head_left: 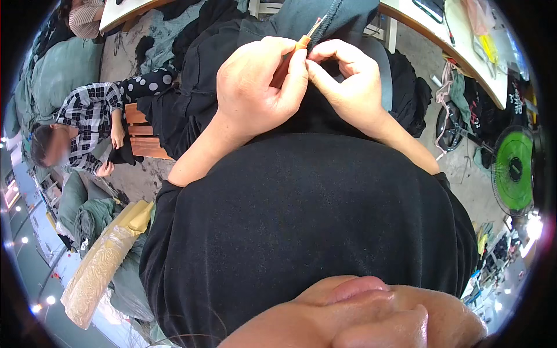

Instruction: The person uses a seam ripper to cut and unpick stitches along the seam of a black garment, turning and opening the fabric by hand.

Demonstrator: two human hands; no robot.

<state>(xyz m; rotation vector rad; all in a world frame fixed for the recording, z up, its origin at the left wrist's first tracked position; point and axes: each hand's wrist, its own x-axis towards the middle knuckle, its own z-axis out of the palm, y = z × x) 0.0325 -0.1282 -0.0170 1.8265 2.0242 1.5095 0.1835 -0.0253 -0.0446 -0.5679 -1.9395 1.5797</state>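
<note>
Up at the top middle, my left hand (255, 78) is closed around a small tool with an orange handle and thin metal prongs (303, 42), perhaps a seam ripper or thread snips. Its tip lies against the dark seam of a grey-blue garment (351, 20). Close beside it, my right hand (354, 81) pinches the edge of that garment with thumb and forefinger. The two hands almost touch at the seam. Part of the tool's handle is hidden in my left palm. Dark cloth (200, 64) is heaped over my lap and to the left.
A white-topped table (470, 64) with small tools and plastic bags curves along the upper right. A green fan (514, 168) stands at far right. On the left, a seated person (93, 122) handles black cloth near a wooden slatted bench (145, 139). Full sacks (67, 69) and a wrapped roll (104, 261) lie about.
</note>
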